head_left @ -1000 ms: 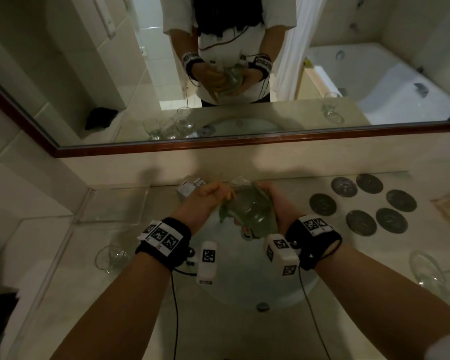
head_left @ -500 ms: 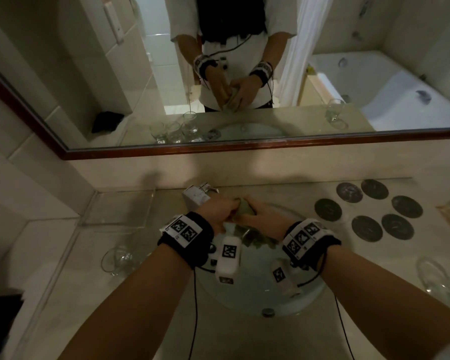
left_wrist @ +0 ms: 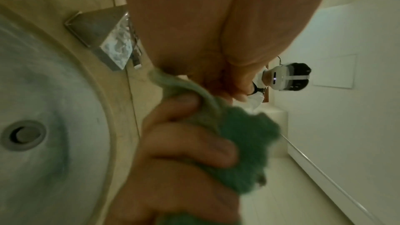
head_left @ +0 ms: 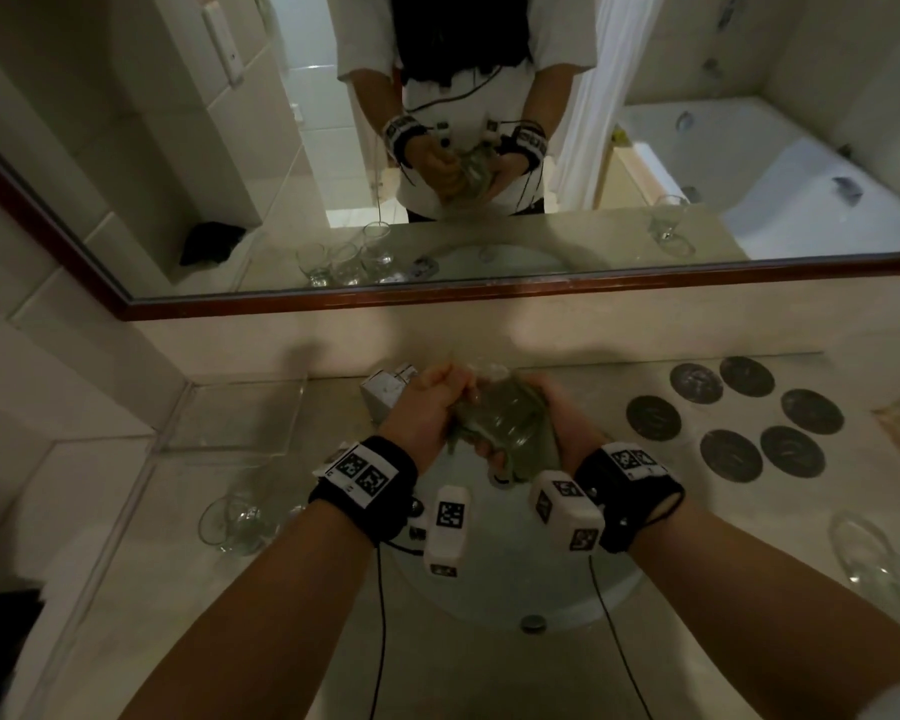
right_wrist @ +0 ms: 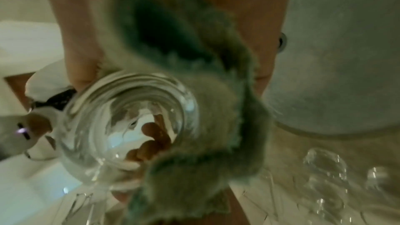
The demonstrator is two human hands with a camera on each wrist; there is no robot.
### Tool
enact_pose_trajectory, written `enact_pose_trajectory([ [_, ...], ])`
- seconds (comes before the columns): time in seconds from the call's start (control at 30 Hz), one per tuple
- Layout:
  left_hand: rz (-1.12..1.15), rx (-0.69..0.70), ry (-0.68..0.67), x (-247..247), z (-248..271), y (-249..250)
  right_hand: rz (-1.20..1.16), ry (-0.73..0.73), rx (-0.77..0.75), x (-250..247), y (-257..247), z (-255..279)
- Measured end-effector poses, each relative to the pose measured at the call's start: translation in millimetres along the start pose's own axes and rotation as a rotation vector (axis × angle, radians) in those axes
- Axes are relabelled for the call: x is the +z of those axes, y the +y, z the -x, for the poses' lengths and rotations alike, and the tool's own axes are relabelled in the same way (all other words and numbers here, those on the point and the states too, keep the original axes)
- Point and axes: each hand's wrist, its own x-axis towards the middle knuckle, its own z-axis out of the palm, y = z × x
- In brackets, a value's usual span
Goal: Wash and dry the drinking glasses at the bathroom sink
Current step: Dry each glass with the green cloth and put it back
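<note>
Over the sink basin (head_left: 515, 589) I hold a clear drinking glass (head_left: 507, 426) lying on its side, with a green cloth (head_left: 466, 433) wrapped partly round it. My left hand (head_left: 437, 394) grips a bunch of the green cloth (left_wrist: 244, 151) at the glass's far end. My right hand (head_left: 559, 426) cups the glass from the right through the cloth. In the right wrist view the glass (right_wrist: 129, 126) faces the camera end-on, cloth (right_wrist: 201, 102) draped over its right side, and fingers show through the glass wall.
A square faucet (head_left: 385, 392) stands behind the basin. Clear glasses lie on the counter at left (head_left: 235, 522) and at right (head_left: 863, 553). Several dark round coasters (head_left: 733, 418) sit at the back right. A mirror (head_left: 489, 298) runs along the wall.
Half a second ago both hands were pressed low and close over the glass. They have since lifted and parted a little, and the glass shows between them again.
</note>
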Motion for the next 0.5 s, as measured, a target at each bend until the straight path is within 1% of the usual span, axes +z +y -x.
enact_pose_trajectory([
  [0.07, -0.109, 0.075, 0.020, -2.7, -0.2, 0.8, -0.076, -0.096, 0.016, 0.3, -0.7, 1.3],
  [0.1, -0.186, 0.119, 0.029, -3.7, 0.7, 2.0, -0.102, -0.121, 0.021, 0.4, -1.4, 1.9],
  [0.2, -0.355, 0.222, 0.083, -2.8, 2.1, 8.2, -0.183, -0.138, 0.032, 3.9, -4.0, 5.3],
  [0.27, -0.438, 0.277, 0.097, -0.5, 0.7, 11.5, -0.235, -0.113, 0.029, 6.1, -5.0, 4.5],
  [0.33, -0.552, 0.339, 0.085, 2.7, -1.2, 12.9, -0.270, -0.051, 0.006, 8.2, -5.7, 1.8],
  [0.43, -0.706, 0.444, 0.038, 8.7, -4.1, 8.1, -0.356, 0.028, -0.062, 11.4, -7.1, -2.8],
  [0.5, -0.785, 0.502, 0.026, 9.6, -6.5, 1.4, -0.347, 0.041, -0.112, 10.7, -7.0, -4.9],
])
